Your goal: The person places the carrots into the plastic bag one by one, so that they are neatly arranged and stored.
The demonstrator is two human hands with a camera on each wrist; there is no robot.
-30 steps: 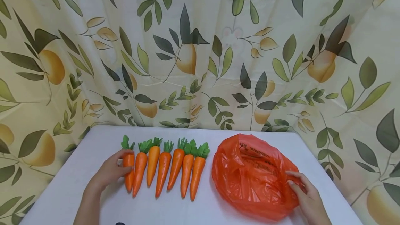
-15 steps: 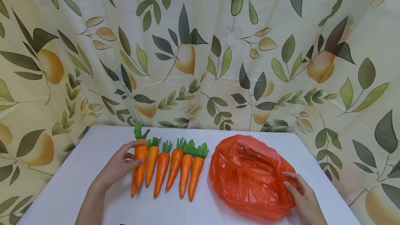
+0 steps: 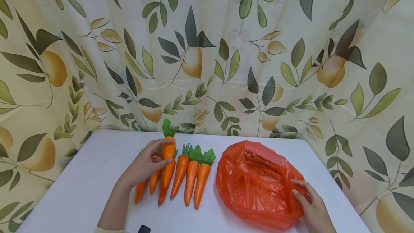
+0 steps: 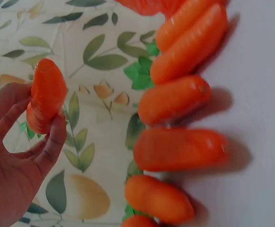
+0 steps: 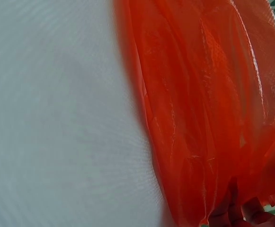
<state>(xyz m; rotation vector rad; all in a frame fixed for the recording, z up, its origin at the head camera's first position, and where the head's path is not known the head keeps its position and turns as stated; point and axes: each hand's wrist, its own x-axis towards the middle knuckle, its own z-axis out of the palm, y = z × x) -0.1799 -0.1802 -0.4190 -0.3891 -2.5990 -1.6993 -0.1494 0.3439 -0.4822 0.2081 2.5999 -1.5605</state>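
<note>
My left hand pinches an orange carrot with a green leafy top between thumb and fingers. It is raised, tip down, over the left part of a row of carrots; the hand and held carrot partly cover those behind. In the left wrist view the held carrot is well apart from the lying carrots. A red plastic bag stands to the right of the row with its mouth spread. My right hand grips the bag's right rim; its fingers show dimly at the red film.
Everything stands on a white table. A curtain with leaves and fruit hangs right behind its back edge. A small dark object shows at the bottom edge of the head view.
My left hand has lifted the leftmost carrot off the table and carried it rightward over the row. My right hand has stayed at the bag's rim.
</note>
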